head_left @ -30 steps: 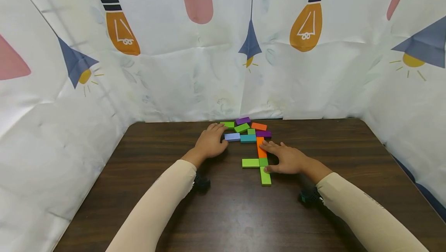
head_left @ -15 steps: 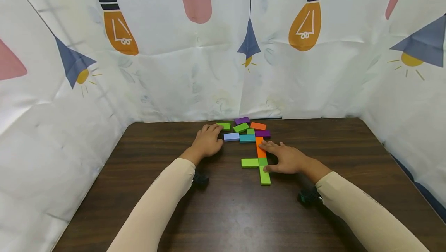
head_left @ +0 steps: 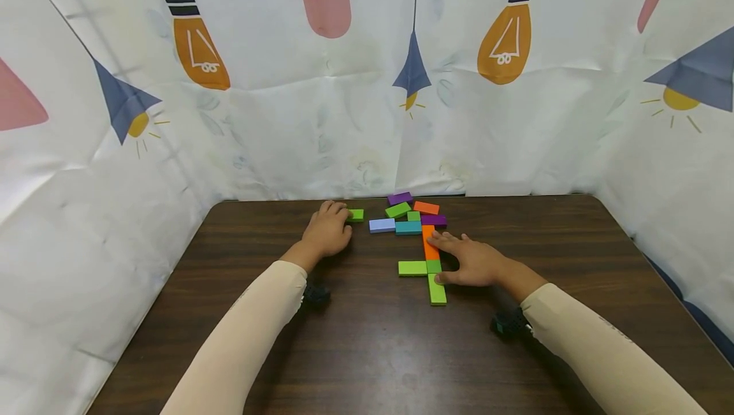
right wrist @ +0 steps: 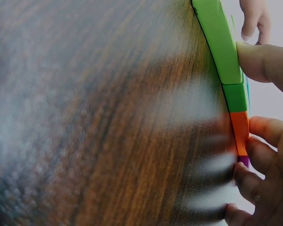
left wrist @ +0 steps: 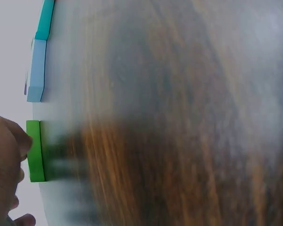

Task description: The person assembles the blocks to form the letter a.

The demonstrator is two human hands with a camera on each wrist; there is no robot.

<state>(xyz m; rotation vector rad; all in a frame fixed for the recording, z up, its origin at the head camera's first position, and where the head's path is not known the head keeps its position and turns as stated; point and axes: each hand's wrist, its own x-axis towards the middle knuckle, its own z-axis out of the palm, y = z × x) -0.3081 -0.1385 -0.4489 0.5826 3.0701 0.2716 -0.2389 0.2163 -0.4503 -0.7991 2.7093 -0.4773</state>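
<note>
My left hand (head_left: 328, 229) holds a green block (head_left: 356, 215) at its fingertips, left of the other blocks. In the left wrist view the thumb lies against this green block (left wrist: 35, 150); the far fingers are partly hidden. My right hand (head_left: 476, 262) rests spread beside a column of flat blocks. Its thumb touches the lowest light green block (head_left: 438, 294), and its fingertips touch the orange block (head_left: 430, 246). A small green block (head_left: 433, 266) sits between those two, with another light green block (head_left: 412, 268) running left from it.
Above the column lie a teal block (head_left: 408, 228), a light blue block (head_left: 381, 225), and a purple block (head_left: 434, 220). Behind them are an orange block (head_left: 427, 208), a slanted green block (head_left: 398, 210) and another purple block (head_left: 400, 198). A patterned sheet (head_left: 367, 128) hangs behind the table (head_left: 367, 351).
My left hand has moved left and slightly nearer, taking the green block away from the group. The right hand has stayed at the column.
</note>
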